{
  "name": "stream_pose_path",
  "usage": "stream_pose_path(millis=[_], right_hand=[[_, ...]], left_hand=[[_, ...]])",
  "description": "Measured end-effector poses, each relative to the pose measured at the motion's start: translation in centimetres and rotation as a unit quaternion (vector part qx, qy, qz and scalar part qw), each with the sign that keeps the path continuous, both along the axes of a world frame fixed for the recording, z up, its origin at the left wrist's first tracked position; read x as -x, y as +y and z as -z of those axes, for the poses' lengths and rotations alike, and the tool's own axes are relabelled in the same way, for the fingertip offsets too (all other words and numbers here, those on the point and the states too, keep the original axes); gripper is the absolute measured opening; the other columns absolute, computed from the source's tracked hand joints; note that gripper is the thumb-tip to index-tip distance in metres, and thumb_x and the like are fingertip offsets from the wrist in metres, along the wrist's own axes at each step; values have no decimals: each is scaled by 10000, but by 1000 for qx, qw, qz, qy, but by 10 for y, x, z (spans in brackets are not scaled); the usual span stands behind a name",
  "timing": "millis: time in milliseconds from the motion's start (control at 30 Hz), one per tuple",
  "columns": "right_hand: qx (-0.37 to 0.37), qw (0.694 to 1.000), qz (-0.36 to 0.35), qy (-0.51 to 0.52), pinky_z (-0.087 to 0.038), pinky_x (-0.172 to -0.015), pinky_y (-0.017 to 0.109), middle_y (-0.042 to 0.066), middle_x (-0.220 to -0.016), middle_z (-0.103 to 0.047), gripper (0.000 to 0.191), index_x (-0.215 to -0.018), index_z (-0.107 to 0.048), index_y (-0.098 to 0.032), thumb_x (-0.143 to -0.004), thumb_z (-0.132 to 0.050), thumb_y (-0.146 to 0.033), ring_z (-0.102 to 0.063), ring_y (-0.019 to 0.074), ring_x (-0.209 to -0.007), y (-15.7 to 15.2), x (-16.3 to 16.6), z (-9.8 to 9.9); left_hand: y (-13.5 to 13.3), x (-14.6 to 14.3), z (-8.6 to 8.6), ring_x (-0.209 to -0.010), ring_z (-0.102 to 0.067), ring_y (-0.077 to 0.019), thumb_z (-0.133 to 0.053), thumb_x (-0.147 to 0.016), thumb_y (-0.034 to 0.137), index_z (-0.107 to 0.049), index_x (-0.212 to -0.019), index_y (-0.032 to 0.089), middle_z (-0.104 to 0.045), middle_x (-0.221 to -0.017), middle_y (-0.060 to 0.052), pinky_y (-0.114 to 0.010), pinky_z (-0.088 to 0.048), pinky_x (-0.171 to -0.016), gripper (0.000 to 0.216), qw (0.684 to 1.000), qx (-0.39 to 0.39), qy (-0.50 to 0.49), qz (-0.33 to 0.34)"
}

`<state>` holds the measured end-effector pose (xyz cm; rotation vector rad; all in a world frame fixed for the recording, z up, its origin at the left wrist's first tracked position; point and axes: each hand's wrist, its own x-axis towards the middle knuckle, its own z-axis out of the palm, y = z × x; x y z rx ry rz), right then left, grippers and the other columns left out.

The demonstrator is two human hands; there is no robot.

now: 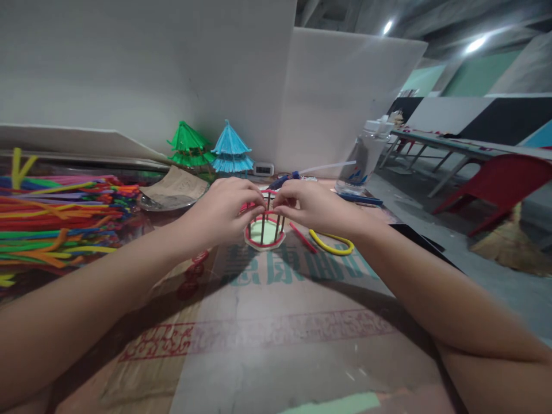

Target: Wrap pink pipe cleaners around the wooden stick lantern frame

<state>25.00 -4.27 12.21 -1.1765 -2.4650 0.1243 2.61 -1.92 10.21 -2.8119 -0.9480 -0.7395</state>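
Note:
In front of me stands a small round frame (263, 230) with dark upright posts, a pale green base and red pipe cleaner round its bottom edge. My left hand (228, 210) and my right hand (308, 204) meet at its top. Fingers and thumbs of both pinch the red pipe cleaner (271, 213) that rings the tops of the posts. Part of that ring is hidden behind the fingers. Just right of the frame lie a short red pipe cleaner piece (302, 237) and a bent yellow pipe cleaner (332, 247).
Bundles of coloured pipe cleaners (56, 213) lie at the left. Behind are a metal plate (168, 202) with brown paper, green (190, 144) and blue (232, 148) pagoda-like roofs, a blue glue gun (280, 181) and a clear plastic bottle (364, 158). White boards (172, 75) stand at the back.

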Motion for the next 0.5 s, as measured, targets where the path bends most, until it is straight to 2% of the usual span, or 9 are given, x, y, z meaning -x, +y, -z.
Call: stream_pose_path(millis=[300, 500], right_hand=[[-10, 1000, 4, -10, -295, -648, 283, 34, -854, -681, 175, -911, -722, -157, -1014, -636, -270, -546, 143, -747, 0, -1, 1], [-42, 999, 6, -19, -309, -671, 281, 52, -896, -705, 170, -928, -750, -160, -1007, -642, -263, -575, 155, -796, 4, -3, 3]], left_hand=[[1, 3, -1, -1061, -682, -283, -556, -1005, 380, -782, -945, 190, -782, -1088, -93, -441, -468, -943, 301, 1000, -3, -8, 4], [1, 3, 0, -1083, -681, -291, -570, -998, 385, -791, -981, 197, -778, -1098, -96, -451, -466, -958, 290, 1000, -2, -9, 4]])
